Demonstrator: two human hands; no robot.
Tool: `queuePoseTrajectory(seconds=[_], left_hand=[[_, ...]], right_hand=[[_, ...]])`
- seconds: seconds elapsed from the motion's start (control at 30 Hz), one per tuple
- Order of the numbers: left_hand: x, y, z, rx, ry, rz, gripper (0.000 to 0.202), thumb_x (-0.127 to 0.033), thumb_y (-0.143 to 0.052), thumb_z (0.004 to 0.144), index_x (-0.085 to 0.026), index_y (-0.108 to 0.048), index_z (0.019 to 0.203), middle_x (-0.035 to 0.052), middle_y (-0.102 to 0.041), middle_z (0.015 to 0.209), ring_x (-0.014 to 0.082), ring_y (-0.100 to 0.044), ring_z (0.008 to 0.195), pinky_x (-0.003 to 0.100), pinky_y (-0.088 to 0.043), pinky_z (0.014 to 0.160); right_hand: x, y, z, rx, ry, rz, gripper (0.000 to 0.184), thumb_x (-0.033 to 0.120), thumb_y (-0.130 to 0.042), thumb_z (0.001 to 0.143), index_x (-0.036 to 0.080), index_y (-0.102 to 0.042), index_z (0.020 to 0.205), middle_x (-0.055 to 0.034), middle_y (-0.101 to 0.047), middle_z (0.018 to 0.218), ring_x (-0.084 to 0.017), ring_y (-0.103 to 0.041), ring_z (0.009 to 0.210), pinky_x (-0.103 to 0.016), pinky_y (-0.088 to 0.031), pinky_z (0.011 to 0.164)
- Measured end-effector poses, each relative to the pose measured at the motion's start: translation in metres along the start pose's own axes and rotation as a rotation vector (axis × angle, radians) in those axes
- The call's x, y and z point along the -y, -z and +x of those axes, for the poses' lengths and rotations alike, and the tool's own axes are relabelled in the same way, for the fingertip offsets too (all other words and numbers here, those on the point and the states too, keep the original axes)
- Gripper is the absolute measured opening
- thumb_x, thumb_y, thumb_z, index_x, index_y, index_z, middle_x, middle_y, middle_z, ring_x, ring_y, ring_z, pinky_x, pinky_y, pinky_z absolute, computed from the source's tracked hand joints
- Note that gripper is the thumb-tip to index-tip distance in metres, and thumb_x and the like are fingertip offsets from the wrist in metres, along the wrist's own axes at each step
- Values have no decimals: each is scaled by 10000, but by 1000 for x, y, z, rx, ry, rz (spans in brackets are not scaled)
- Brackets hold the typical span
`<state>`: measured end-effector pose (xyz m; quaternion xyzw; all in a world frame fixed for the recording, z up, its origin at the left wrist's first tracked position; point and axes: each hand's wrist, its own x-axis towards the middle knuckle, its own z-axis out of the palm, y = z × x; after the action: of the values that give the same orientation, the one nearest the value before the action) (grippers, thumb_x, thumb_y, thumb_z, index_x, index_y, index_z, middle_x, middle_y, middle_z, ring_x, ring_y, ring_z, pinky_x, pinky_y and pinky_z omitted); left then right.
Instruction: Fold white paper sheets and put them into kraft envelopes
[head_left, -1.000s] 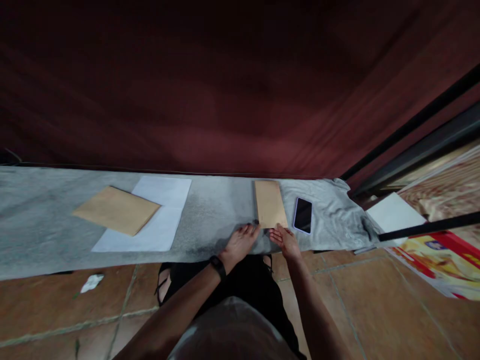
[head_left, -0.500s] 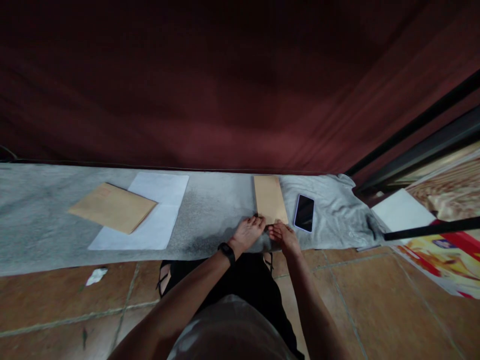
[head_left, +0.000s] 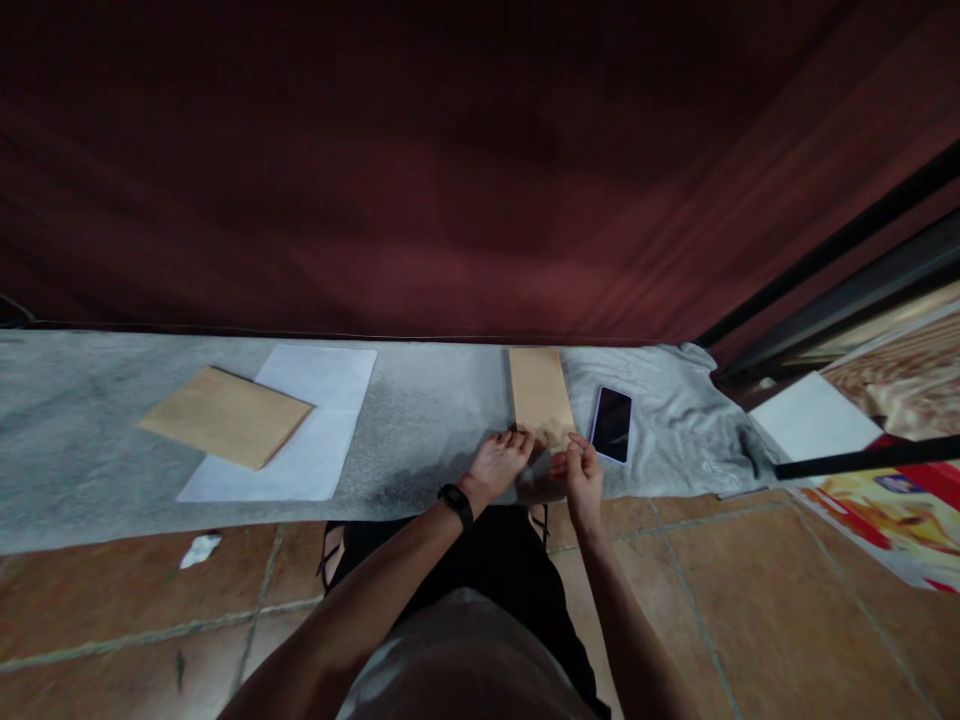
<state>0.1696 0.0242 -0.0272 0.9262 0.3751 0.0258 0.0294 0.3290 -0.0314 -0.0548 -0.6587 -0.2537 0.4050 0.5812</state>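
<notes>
A narrow brown paper envelope (head_left: 541, 390) lies lengthwise on the grey cloth, its near end between my hands. My left hand (head_left: 501, 462), with a black band on the wrist, is at the envelope's near left corner, its fingers closed together on the edge. At the near right corner is my right hand (head_left: 581, 468), fingers bent and thumb and forefinger close together at the paper's edge. The exact grip of the fingertips is small and partly hidden. A phone (head_left: 612, 424) with a dark screen and pale purple rim lies just right of the envelope.
Further left, a stack of brown envelopes (head_left: 225, 416) overlaps a white paper sheet (head_left: 315, 440). The grey cloth (head_left: 427, 400) runs along a dark red curtain (head_left: 465, 250). Black bars (head_left: 862, 455), a white card (head_left: 814, 415) and a colourful box (head_left: 892, 515) are at right.
My right hand has shifted slightly right and turned more upright at the envelope's near right corner. My left hand has stayed nearly in place.
</notes>
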Motion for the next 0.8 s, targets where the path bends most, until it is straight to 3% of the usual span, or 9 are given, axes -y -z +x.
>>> queuePoseTrajectory(seconds=[0.07,0.17,0.4,0.57,0.67,0.8], left_hand=[[-1,0,0,0,5,-1,414,-72,-445,953,-128,-493,1360,155,-663,1251,229,-639,1119,340,-485,894],[-2,0,0,3,11,2,399,-73,-437,956,-116,-511,1346,157,-673,1222,233,-647,1093,341,-492,875],[-3,-1,-5,-18,28,-57,422,-72,-479,936,-139,-518,1352,161,-658,1244,242,-630,1135,345,-505,866],[-1,-4,-23,-77,79,-125,455,-93,-502,934,-155,-501,1385,131,-671,1231,224,-631,1124,349,-497,927],[20,-7,-52,-168,172,-146,391,-173,-495,970,-183,-537,1359,109,-677,1244,233,-620,1143,384,-473,1002],[79,-3,-114,-328,516,-128,366,-263,-449,1006,-191,-556,1348,119,-631,1337,255,-564,1246,404,-449,1060]], right_hand=[[1,0,0,23,59,-72,775,572,-625,832,151,-433,1455,18,-692,683,-164,-606,502,-271,-517,506],[1,-1,4,44,33,-109,906,532,-614,826,116,-276,1556,14,-698,697,-173,-608,501,-279,-524,502],[-10,-1,13,74,11,-128,897,483,-607,816,77,-291,1551,2,-696,686,-178,-596,487,-295,-527,478],[-12,0,0,69,161,-191,863,482,-552,891,119,-197,1590,-6,-704,775,-172,-622,559,-301,-554,558],[-18,-3,-17,108,331,-311,704,433,-500,946,165,-301,1566,-37,-718,870,-182,-670,706,-326,-574,705],[-30,-16,-40,279,512,-479,441,360,-487,963,211,-586,1366,-104,-718,1085,-238,-674,1018,-409,-534,945]])
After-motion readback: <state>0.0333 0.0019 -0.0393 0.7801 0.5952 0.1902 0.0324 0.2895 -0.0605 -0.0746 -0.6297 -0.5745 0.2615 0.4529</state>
